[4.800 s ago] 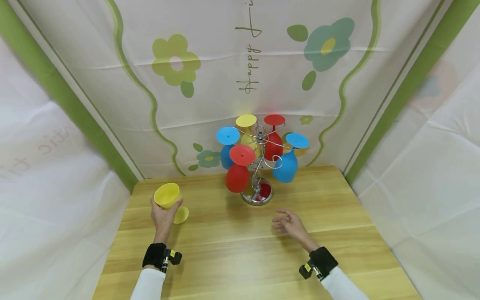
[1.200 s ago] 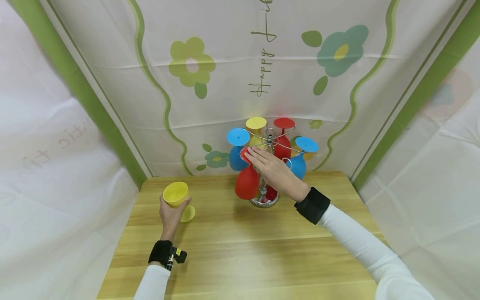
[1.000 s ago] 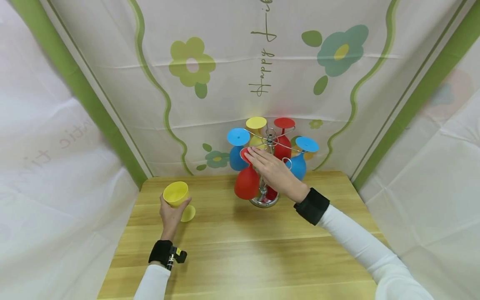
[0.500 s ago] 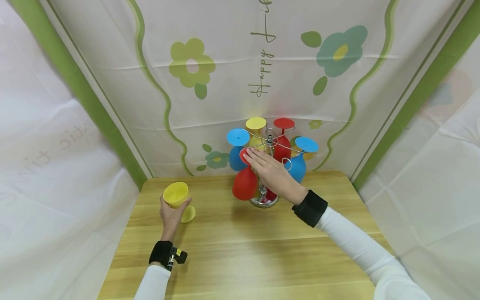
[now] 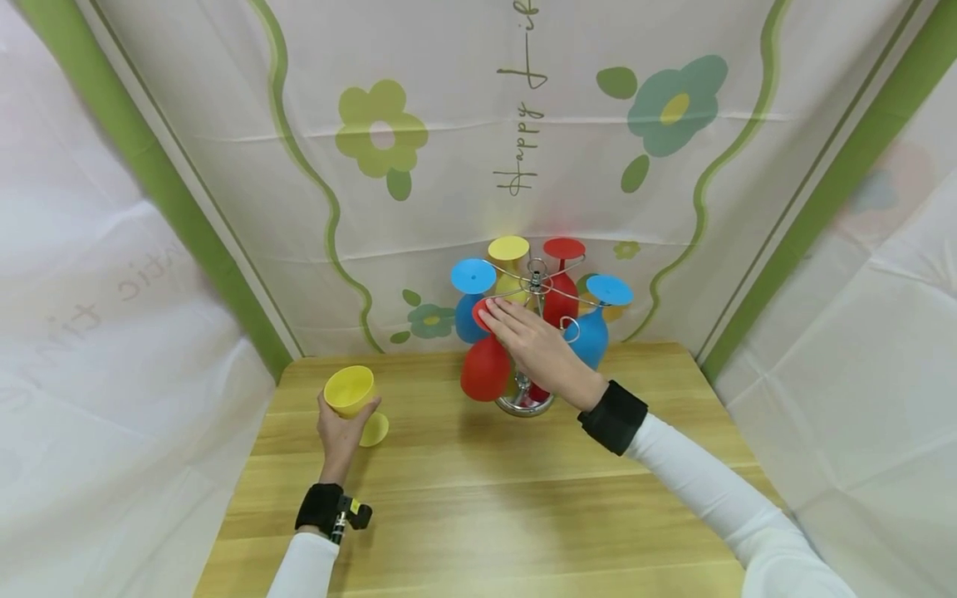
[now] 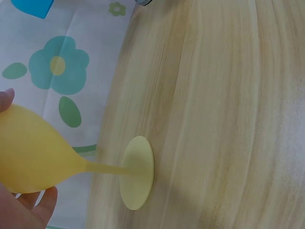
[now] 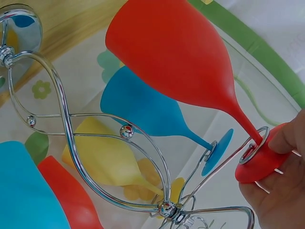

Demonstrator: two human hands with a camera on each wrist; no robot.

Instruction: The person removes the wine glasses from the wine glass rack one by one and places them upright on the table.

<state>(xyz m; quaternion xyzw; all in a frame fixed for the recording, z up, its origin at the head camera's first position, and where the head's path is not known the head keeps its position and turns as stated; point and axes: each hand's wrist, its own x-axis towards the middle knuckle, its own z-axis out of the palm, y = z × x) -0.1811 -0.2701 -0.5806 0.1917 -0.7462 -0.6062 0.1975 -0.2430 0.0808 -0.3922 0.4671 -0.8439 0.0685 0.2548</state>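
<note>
My left hand (image 5: pixel 338 436) grips a yellow wine glass (image 5: pixel 349 394) by its bowl at the table's left. The glass is upright, and its round foot (image 6: pixel 137 172) is down at the wood. My right hand (image 5: pixel 540 345) is at a chrome stemware rack (image 7: pixel 66 129), pinching the foot of a red wine glass (image 5: pixel 486 370) that hangs bowl down. Thumb and fingers lie on opposite faces of that foot. A wire loop (image 7: pixel 255 145) at the end of a rack arm surrounds the red stem just beside the foot.
Also upside down on the rack hang a blue glass (image 5: pixel 471 311), a yellow glass (image 5: pixel 508 247), another red glass (image 5: pixel 561 295) and a second blue glass (image 5: pixel 588 332). The rack's round base (image 5: pixel 516 407) stands near the back of the wooden table (image 5: pixel 463 515). Printed curtains (image 5: pixel 449 66) enclose it.
My right hand has gone from over the table to the front red glass and taken its foot. During the last second that glass has shifted slightly left. The left hand keeps its hold.
</note>
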